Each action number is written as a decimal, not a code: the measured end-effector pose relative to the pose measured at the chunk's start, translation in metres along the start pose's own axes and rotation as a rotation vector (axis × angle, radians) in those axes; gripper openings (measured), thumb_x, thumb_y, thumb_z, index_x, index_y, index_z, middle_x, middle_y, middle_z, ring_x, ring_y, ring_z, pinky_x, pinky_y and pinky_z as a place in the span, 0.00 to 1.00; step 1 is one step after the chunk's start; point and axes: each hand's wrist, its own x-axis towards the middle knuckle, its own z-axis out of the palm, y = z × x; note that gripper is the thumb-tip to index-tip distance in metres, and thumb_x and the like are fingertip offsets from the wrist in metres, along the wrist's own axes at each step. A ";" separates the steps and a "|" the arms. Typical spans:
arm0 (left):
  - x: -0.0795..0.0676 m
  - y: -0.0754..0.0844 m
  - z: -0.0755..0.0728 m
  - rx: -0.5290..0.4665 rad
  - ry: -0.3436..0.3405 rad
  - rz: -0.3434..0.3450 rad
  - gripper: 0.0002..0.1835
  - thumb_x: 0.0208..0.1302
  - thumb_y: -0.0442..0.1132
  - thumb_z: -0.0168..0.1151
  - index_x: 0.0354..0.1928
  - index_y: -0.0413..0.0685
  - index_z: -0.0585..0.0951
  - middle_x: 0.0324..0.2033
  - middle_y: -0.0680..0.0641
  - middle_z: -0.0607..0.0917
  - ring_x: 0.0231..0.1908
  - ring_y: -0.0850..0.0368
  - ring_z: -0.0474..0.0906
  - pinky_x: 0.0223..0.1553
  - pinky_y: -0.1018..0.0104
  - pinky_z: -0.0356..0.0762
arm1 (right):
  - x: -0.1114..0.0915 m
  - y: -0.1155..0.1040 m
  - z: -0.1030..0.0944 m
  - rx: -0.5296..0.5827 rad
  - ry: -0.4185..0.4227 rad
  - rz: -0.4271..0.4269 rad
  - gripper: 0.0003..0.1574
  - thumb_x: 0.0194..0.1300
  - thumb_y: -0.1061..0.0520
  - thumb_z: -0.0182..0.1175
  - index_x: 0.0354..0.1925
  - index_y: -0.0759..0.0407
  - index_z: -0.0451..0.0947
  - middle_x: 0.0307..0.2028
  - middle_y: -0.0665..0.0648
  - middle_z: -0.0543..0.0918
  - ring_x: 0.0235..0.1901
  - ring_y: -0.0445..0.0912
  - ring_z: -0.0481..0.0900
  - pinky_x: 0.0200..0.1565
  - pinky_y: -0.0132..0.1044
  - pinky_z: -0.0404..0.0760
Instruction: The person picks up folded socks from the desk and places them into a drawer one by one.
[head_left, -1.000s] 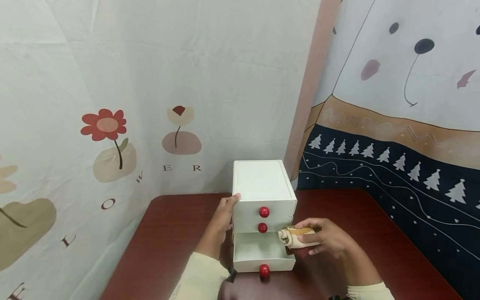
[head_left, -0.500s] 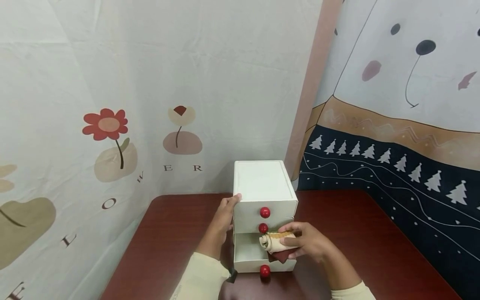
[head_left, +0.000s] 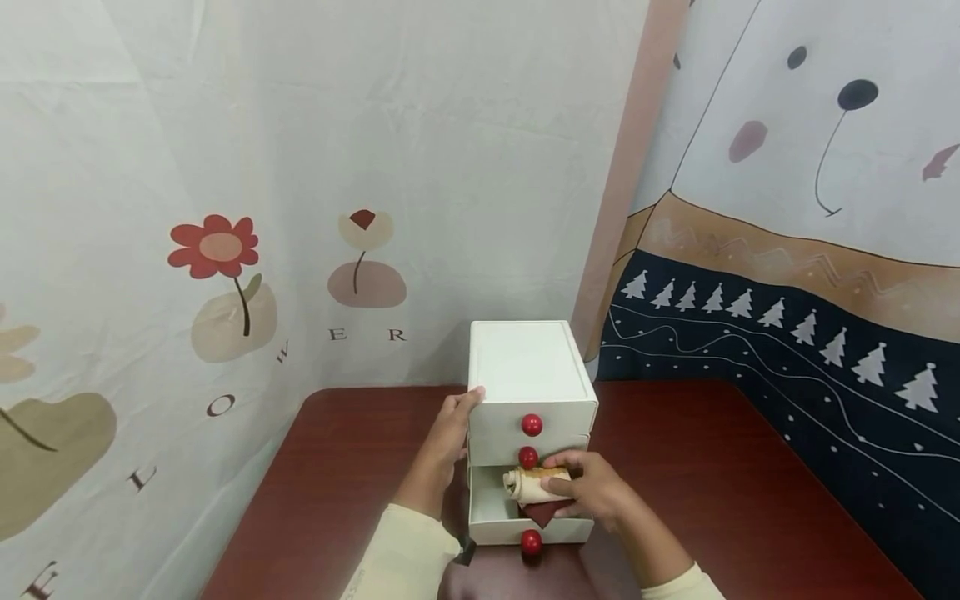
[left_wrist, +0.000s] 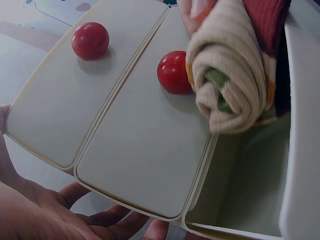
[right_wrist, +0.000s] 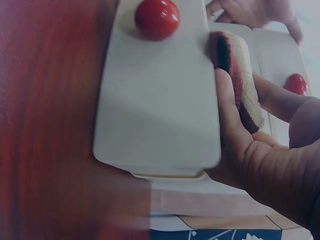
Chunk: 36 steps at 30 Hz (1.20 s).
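A small white drawer unit (head_left: 528, 358) with red ball knobs stands on the table, its bottom drawer (head_left: 491, 530) pulled out. My right hand (head_left: 592, 492) pinches a rolled-up sock (head_left: 536, 486) between thumb and fingers, above the bottom drawer's opening. Cream ribbed knit with orange and green shows on the sock, and a dark red flap hangs below it. My left hand (head_left: 444, 440) rests against the unit's left side with fairly straight fingers, its tip at the top front corner. In the left wrist view, the sock's coiled end (left_wrist: 227, 100) is beside the middle drawer's knob (left_wrist: 175, 72).
The reddish-brown table (head_left: 675, 467) extends to both sides of the unit. Behind it hangs a pale cloth (head_left: 480, 167) with printed flowers, and a dark tree-print cloth (head_left: 750, 358) hangs at the right.
My right hand has carried the rolled sock leftward, from beside the unit's right edge to over the open bottom drawer. My left hand stays in place.
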 end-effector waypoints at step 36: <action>-0.003 0.003 0.001 0.005 -0.005 0.005 0.41 0.75 0.70 0.55 0.73 0.45 0.68 0.71 0.32 0.75 0.73 0.32 0.72 0.67 0.24 0.72 | 0.010 0.010 0.043 -0.664 0.220 -0.190 0.22 0.63 0.61 0.77 0.54 0.65 0.87 0.53 0.67 0.91 0.53 0.64 0.88 0.55 0.62 0.86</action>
